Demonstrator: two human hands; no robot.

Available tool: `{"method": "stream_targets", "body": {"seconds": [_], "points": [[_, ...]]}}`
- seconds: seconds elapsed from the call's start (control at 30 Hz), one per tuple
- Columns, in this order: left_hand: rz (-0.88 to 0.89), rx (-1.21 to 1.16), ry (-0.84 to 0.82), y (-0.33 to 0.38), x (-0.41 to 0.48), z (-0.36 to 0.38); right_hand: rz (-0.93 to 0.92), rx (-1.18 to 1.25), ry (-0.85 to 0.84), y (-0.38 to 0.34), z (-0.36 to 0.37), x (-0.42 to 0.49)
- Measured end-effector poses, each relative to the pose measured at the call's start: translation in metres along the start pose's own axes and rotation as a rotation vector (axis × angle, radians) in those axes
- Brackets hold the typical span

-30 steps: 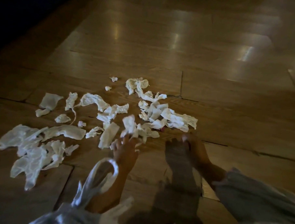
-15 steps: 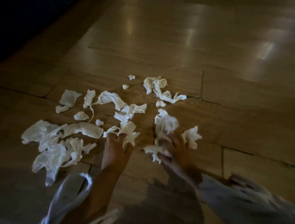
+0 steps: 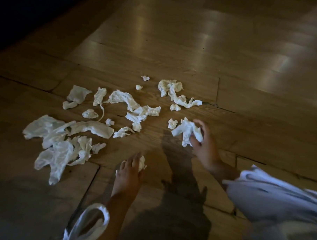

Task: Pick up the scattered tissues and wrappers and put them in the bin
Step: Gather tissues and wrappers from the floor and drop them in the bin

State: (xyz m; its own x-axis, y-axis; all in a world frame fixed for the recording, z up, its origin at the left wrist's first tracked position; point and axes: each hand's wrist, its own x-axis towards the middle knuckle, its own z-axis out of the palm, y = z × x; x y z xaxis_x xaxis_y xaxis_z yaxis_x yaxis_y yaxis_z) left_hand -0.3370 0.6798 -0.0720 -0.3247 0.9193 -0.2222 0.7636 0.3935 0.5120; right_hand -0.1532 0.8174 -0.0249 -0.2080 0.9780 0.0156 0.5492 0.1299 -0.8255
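White tissues lie spread on the wood floor. The right hand curls round a big bunch. The left hand holds a small wad. No bin shows. I think it is best to squeeze both tight so no bits drop, then grab the near scraps

Glossy wood-grain floor, crumpled matt paper tissues, shiny thin plastic bag

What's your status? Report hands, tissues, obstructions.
Left hand grips wad. Right hand grips bunch. Many tissues on floor; bag over left arm. Nothing blocks the hands.
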Motion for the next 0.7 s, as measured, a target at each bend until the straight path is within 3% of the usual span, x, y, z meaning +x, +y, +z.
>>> {"method": "stream_targets", "body": {"seconds": [0.17,0.3,0.4,0.47,0.57,0.63,0.7], "points": [[0.0,0.035,0.061,-0.015,-0.01,-0.007,-0.053,-0.308,-0.077,0.014,0.022,0.051],[-0.079,-0.069,0.311,-0.033,-0.008,-0.033,-0.075,-0.503,-0.242,0.025,0.043,0.048],[-0.304,-0.261,0.431,-0.055,-0.003,-0.061,-0.181,-0.61,-0.253,0.031,0.056,-0.004],[-0.36,-0.261,0.419,-0.077,0.002,-0.077,-0.301,-0.637,-0.367,0.034,0.062,-0.041],[-0.341,0.003,0.241,-0.11,0.006,-0.084,-0.535,-0.644,-0.533,0.04,0.067,-0.068],[-0.379,-0.124,0.195,-0.116,0.0,-0.082,-0.588,-0.671,-0.616,0.035,0.065,-0.064],[-0.365,-0.153,0.284,-0.114,-0.012,-0.072,-0.589,-0.708,-0.693,0.024,0.061,-0.056]]}}
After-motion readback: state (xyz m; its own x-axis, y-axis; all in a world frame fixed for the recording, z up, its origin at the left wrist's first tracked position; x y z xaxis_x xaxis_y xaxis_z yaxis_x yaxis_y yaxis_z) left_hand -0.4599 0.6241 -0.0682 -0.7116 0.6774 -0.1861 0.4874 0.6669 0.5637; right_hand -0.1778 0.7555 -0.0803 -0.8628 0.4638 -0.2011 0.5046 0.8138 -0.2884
